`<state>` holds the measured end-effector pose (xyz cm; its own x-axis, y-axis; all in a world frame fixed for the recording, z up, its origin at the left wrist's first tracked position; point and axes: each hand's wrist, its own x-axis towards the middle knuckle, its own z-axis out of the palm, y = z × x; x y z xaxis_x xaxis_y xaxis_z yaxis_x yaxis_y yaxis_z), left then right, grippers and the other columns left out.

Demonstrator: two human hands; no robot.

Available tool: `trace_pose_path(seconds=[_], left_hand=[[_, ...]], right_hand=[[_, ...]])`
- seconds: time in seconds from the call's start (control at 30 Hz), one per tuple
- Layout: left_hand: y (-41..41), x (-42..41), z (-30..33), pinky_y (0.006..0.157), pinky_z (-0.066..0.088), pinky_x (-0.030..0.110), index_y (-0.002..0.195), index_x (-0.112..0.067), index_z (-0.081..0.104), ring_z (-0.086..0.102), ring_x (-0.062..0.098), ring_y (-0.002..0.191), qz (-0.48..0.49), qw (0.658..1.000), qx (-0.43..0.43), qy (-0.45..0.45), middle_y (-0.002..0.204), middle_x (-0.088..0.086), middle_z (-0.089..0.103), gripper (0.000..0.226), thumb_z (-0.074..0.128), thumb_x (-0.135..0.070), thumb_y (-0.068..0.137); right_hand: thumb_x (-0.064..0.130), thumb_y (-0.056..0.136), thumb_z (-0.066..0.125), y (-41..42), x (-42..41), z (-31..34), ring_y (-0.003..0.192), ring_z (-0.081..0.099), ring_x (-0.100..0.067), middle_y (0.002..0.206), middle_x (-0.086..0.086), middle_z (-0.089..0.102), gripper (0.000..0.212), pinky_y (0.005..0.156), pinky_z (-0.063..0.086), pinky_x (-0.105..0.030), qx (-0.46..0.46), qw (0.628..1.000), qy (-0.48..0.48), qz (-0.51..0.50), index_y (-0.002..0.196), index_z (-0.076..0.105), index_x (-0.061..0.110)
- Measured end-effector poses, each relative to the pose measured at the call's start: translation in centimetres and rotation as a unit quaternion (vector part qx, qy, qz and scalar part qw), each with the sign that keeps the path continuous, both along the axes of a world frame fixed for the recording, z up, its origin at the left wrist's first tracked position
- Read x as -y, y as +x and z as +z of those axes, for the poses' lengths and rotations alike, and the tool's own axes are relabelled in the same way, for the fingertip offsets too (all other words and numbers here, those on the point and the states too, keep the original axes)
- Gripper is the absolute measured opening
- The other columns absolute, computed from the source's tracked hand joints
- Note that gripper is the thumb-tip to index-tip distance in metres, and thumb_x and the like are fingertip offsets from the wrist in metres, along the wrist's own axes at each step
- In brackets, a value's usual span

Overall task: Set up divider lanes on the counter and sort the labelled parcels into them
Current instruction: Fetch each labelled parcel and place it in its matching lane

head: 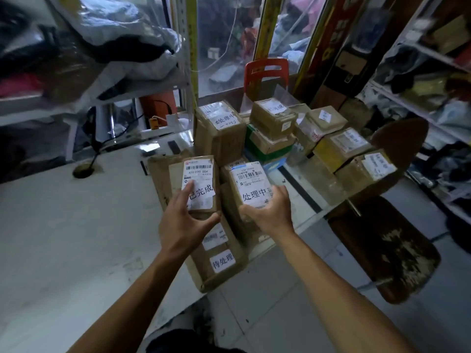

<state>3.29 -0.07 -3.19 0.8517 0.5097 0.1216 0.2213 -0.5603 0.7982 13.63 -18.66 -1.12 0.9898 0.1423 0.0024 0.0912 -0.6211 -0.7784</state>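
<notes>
Gripping two labelled parcels, left hand (182, 220) and right hand (270, 212), fingers curled round one each.

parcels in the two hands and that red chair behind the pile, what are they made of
Parcel in left hand and parcel in right hand: brown corrugated cardboard, apparently, glossy tape, white paper labels. Red chair: likely moulded plastic, smooth with slotted back.

Dim indoor scene; cool daylight is coming thru the window (224, 47) at top centre. Glare is washing the white surface (63, 225). Wide-angle lens is bending edges; corners are blurring w/ smear.
</notes>
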Motion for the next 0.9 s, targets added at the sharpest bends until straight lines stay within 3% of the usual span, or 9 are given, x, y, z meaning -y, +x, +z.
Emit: trace_pose_path(seconds=[0.1, 0.2, 0.27, 0.37, 0.5, 0.6, 0.73, 0.83, 0.9], left_hand=[[2.2, -1.0, -0.4, 0.076, 0.052, 0.021, 0.155, -0.025, 0.038, 0.058, 0.018, 0.119, 0.006, 1.0, 0.004, 0.001, 0.145, 0.0, 0.054, 0.1, 0.088, -0.047, 0.072], [3.8, -1.4, -0.7, 0.076, 0.046, 0.014, 0.155, -0.027, 0.037, 0.056, 0.015, 0.12, 0.012, 1.0, -0.004, 0.011, 0.145, -0.002, 0.052, 0.099, 0.087, -0.049, 0.073], [4.4, -1.3, -1.0, 0.077, 0.045, 0.015, 0.155, -0.029, 0.035, 0.055, 0.015, 0.121, 0.014, 1.0, -0.012, 0.021, 0.146, -0.002, 0.051, 0.099, 0.086, -0.05, 0.073], [4.6, -0.5, -1.4, 0.081, 0.048, 0.02, 0.155, -0.03, 0.035, 0.054, 0.014, 0.12, 0.023, 0.999, -0.022, 0.028, 0.146, -0.002, 0.051, 0.1, 0.087, -0.05, 0.072], [4.5, 1.6, -1.9, 0.074, 0.042, 0.013, 0.154, -0.026, 0.039, 0.051, 0.009, 0.117, 0.045, 0.997, -0.029, 0.046, 0.144, -0.001, 0.053, 0.099, 0.089, -0.048, 0.071], [4.6, 3.3, -1.8, 0.083, 0.056, 0.033, 0.154, -0.024, 0.04, 0.056, 0.02, 0.122, 0.066, 0.996, -0.025, 0.058, 0.143, 0.003, 0.054, 0.1, 0.088, -0.052, 0.071], [5.4, 6.6, -0.7, 0.093, 0.056, 0.04, 0.151, -0.015, 0.044, 0.056, 0.022, 0.123, 0.093, 0.993, 0.006, 0.076, 0.14, 0.009, 0.057, 0.096, 0.088, -0.047, 0.072], [6.4, 10.6, 0.4, 0.099, 0.048, 0.035, 0.15, -0.01, 0.043, 0.052, 0.02, 0.126, 0.11, 0.991, 0.013, 0.072, 0.142, 0.014, 0.055, 0.095, 0.088, -0.04, 0.073], [7.1, 13.7, 0.8, 0.098, 0.046, 0.03, 0.15, -0.011, 0.043, 0.049, 0.013, 0.125, 0.125, 0.99, 0.028, 0.066, 0.142, 0.012, 0.055, 0.095, 0.085, -0.049, 0.074]], right_hand=[[0.042, 0.06, 0.09, 4.7, -0.9, 0.1, 0.109, 0.049, -0.02, 0.112, 0.001, 0.04, 0.074, 0.082, 0.054, -0.033, -0.009, 0.999, -0.035, 0.03, 0.117, 0.05, 0.017], [0.052, 0.066, 0.083, 8.2, -1.5, -1.0, 0.121, 0.041, -0.027, 0.126, -0.005, 0.04, 0.087, 0.103, 0.04, -0.044, -0.018, 0.981, -0.169, 0.094, 0.134, 0.042, 0.017], [0.054, 0.074, 0.077, 9.0, -1.8, -1.8, 0.129, 0.034, -0.032, 0.136, -0.01, 0.039, 0.092, 0.106, 0.032, -0.045, -0.028, 0.959, -0.247, 0.135, 0.146, 0.032, 0.019], [0.056, 0.082, 0.07, 9.1, -1.6, -3.3, 0.134, 0.024, -0.032, 0.148, -0.011, 0.03, 0.1, 0.11, 0.027, -0.047, -0.019, 0.945, -0.287, 0.155, 0.157, 0.016, 0.018], [0.059, 0.087, 0.063, 9.2, -0.9, -4.0, 0.133, 0.024, -0.029, 0.148, -0.009, 0.028, 0.082, 0.108, 0.027, -0.045, 0.047, 0.961, -0.233, 0.14, 0.152, 0.029, 0.023], [0.059, 0.089, 0.055, 9.6, -0.3, -3.6, 0.126, 0.031, -0.025, 0.137, -0.007, 0.039, 0.065, 0.1, 0.03, -0.041, 0.09, 0.974, -0.156, 0.134, 0.143, 0.045, 0.023], [0.063, 0.087, 0.046, 10.0, 1.2, -2.5, 0.113, 0.04, -0.017, 0.123, -0.004, 0.05, 0.064, 0.09, 0.035, -0.032, 0.114, 0.978, -0.025, 0.175, 0.133, 0.057, 0.019], [0.065, 0.089, 0.047, 10.4, 3.7, -1.5, 0.11, 0.047, -0.015, 0.12, 0.0, 0.053, 0.067, 0.09, 0.047, -0.035, 0.08, 0.968, 0.039, 0.235, 0.135, 0.057, 0.018], [0.069, 0.089, 0.047, 10.9, 6.0, -0.9, 0.113, 0.048, -0.014, 0.124, 0.002, 0.053, 0.071, 0.091, 0.05, -0.035, 0.044, 0.958, 0.046, 0.281, 0.141, 0.053, 0.021]])
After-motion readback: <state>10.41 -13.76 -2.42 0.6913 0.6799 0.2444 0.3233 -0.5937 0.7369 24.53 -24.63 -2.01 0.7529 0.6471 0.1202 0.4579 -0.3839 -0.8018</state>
